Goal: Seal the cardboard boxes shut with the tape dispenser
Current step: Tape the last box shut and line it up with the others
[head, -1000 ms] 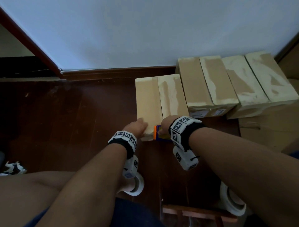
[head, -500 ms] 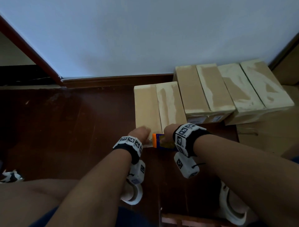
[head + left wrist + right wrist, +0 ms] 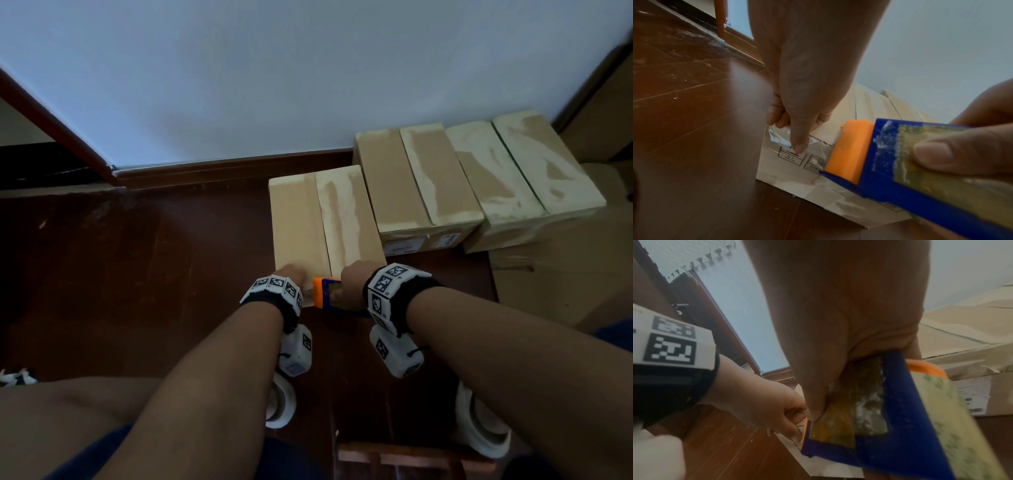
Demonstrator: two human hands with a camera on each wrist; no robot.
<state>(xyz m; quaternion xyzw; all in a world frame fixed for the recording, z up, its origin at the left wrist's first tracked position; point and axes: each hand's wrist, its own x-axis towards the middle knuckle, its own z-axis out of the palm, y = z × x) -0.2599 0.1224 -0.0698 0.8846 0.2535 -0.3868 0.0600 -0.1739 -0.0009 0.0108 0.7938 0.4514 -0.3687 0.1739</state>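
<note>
Slowly, tape reaches the box's near end

Over the last second the tape dispenser (image 3: 900,164), gripped in the right hand (image 3: 356,279), has edged down the near face of the front box (image 3: 325,222). The left hand (image 3: 797,104) pinches the clear tape (image 3: 781,138) against the cardboard, suggesting a cut comes next.

Setting: room in a home, floor-level work. Dark reddish wood plank floor (image 3: 137,274) under both hands, matching skirting board (image 3: 222,168) and plain pale wall (image 3: 308,85) beyond them. Closed cardboard boxes (image 3: 479,178) lined along the wall, ahead-right of the right hand (image 3: 352,277).
</note>
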